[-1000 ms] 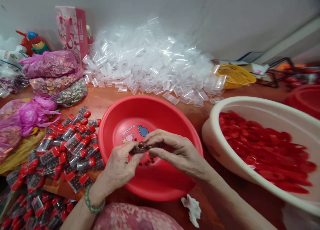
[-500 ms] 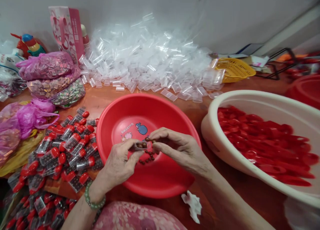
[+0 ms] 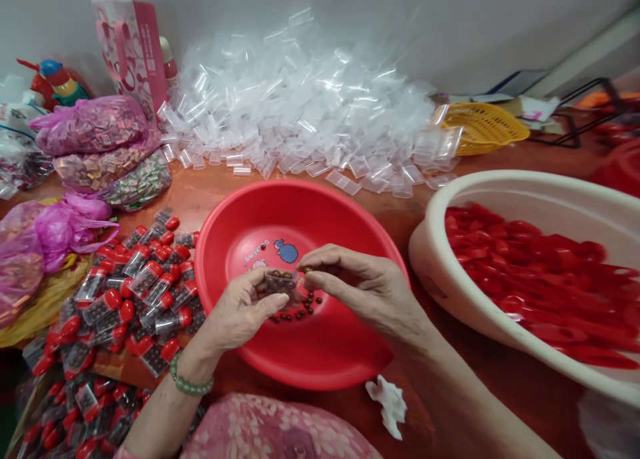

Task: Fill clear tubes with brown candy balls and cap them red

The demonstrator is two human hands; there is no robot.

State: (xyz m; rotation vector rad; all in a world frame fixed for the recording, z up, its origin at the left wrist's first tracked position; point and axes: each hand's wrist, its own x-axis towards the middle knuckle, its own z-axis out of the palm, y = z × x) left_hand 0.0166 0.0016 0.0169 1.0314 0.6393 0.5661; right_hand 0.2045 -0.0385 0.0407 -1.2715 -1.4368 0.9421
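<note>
Over the red basin (image 3: 320,366), my left hand (image 3: 245,309) pinches a small clear case (image 3: 280,283) with brown beads inside, its open end tilted toward the right. A brown bead (image 3: 307,270) sits between the thumb and fingers of my right hand (image 3: 357,286), just beside the case mouth. Several loose brown beads (image 3: 304,312) lie on the basin floor beneath my hands, and a lone one is near the printed blue figure (image 3: 287,251).
Filled red-capped cases (image 3: 145,279) are heaped at the left, near pink bags (image 3: 95,129). Clear empty cases (image 3: 310,106) are piled behind. A cream tub (image 3: 425,246) of red parts (image 3: 530,272) stands right, a yellow basket (image 3: 483,127) behind it. White tissue (image 3: 390,402) lies in front.
The clear case has tipped, so its bead-filled side now shows. More beads lie in the basin, one farther back. My right hand stays near the case mouth. The view has shifted slightly.
</note>
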